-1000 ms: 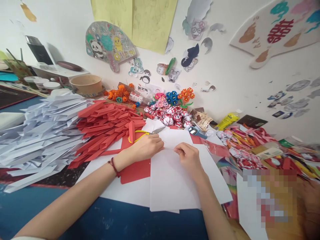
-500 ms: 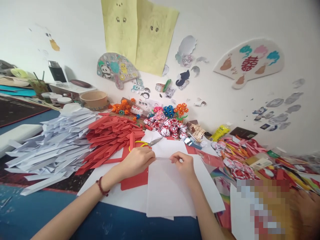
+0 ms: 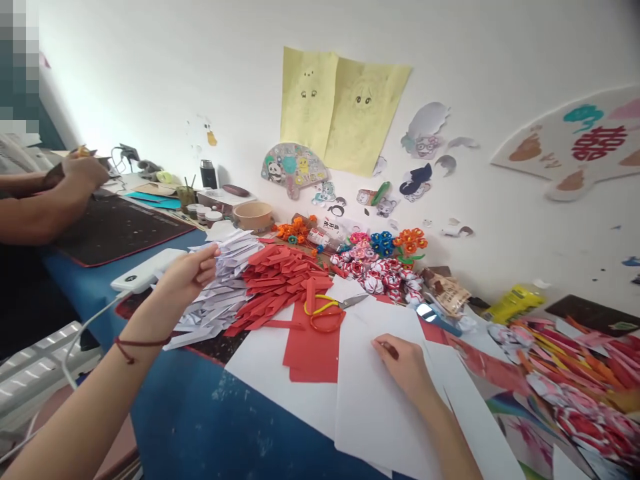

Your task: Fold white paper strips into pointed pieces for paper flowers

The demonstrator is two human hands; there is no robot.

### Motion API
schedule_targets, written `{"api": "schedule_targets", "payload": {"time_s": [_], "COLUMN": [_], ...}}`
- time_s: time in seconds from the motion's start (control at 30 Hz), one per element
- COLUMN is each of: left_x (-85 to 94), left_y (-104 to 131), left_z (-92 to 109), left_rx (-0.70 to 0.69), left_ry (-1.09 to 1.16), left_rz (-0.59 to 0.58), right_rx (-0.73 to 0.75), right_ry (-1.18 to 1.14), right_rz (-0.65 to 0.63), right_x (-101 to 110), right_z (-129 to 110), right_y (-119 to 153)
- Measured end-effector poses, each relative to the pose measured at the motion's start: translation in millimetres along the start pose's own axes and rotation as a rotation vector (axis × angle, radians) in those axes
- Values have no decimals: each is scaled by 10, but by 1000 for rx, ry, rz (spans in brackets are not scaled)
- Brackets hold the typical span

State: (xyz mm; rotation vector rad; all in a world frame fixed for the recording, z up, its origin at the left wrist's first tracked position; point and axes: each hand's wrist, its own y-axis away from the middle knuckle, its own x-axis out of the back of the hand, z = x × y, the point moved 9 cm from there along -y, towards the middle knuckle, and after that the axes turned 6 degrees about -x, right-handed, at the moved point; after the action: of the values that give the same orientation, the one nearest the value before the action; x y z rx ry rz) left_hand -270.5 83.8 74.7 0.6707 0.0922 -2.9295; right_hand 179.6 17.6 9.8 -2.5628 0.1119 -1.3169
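Observation:
My left hand (image 3: 187, 275) is over the pile of folded white paper strips (image 3: 220, 293), its fingers curled; whether anything is between them cannot be made out. My right hand (image 3: 403, 360) rests above white paper sheets (image 3: 370, 400), fingers bent together, with nothing visible in it. Scissors (image 3: 325, 313) with yellow and orange handles lie on red paper (image 3: 311, 350) between the hands. Beside the white pile is a heap of folded red strips (image 3: 280, 283).
Another person's hands (image 3: 83, 170) are at the far left above a dark mat (image 3: 120, 227). A white power bank (image 3: 150, 267) with a cable lies near my left forearm. Paper flowers (image 3: 390, 273), a wooden bowl (image 3: 253, 215) and a yellow packet (image 3: 515, 303) line the wall.
The view has turned left. My left hand has moved away from my right hand, leftward to the white strips. The other person's hands have come into view.

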Motion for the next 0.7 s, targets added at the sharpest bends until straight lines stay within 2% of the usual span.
{"api": "schedule_targets", "payload": {"time_s": [0.1,0.23,0.47,0.6,0.7], "left_x": [31,-29,-74,-65,-138], "left_y": [-80,-197,-347,-293,-89], "left_z": [-27,-128,-200,-166,-88], "left_rx": [66,111,128,91,-28], "left_ry": [83,143,227,249,209], "left_rz": [-3,7,95,140,196], "right_rx": [6,-8,-20,-27,-24], "right_ry": [30,65,103,121,131], "right_rz": [-10,-28,-58,-69,-70], "right_x": [0,7,-2,0,15], "right_z": [-3,-3,-15,-28,-53], "right_y": [-10,-11,-8,-14,-16]}}
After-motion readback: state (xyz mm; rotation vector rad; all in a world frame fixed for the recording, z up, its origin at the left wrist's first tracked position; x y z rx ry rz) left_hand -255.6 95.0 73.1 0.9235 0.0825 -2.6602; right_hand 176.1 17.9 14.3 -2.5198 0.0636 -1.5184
